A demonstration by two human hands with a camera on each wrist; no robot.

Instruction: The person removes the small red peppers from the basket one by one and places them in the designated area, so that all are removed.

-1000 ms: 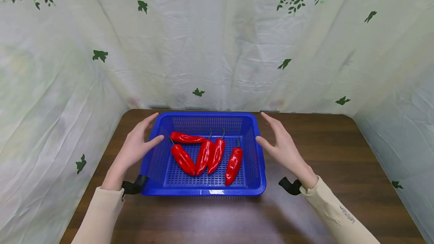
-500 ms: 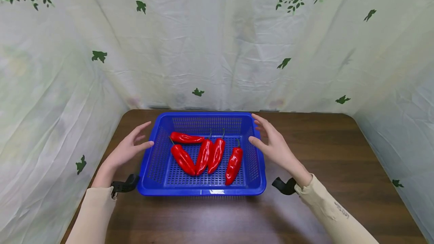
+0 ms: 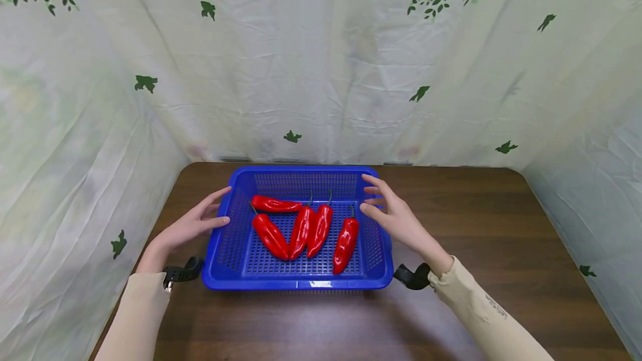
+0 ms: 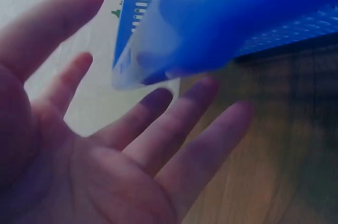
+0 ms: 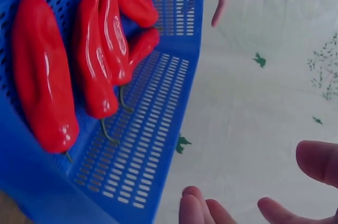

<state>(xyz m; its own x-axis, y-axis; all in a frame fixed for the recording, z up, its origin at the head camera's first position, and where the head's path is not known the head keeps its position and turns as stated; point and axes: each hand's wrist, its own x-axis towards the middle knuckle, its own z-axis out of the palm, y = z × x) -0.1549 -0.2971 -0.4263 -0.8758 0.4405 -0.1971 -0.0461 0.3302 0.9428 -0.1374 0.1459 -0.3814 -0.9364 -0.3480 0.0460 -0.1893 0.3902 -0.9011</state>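
Observation:
A blue perforated plastic basket [image 3: 301, 284] stands on the table with several glossy red peppers inside. One pepper [image 3: 346, 245] lies apart on the right; another pepper [image 3: 276, 204] lies sideways at the back left. My left hand [image 3: 190, 224] is at the basket's left rim, thumb and fingers extended. In the left wrist view its fingers [image 4: 179, 129] are spread beneath the blurred basket wall; contact is unclear. Over the right rim reaches my right hand [image 3: 398, 213], fingers loosely bent and apart from the peppers. The right wrist view shows nothing between its fingertips.
The brown wooden table [image 3: 476, 238] extends to the right and in front of the basket. A pale curtain [image 3: 321, 71] with leaf prints hangs behind and along both sides. Each wrist wears a black camera mount [image 3: 412, 277].
My right hand has moved left, from beside the basket to over its right rim. My left hand has shifted left and slightly nearer, then back toward the rim. The peppers stay put.

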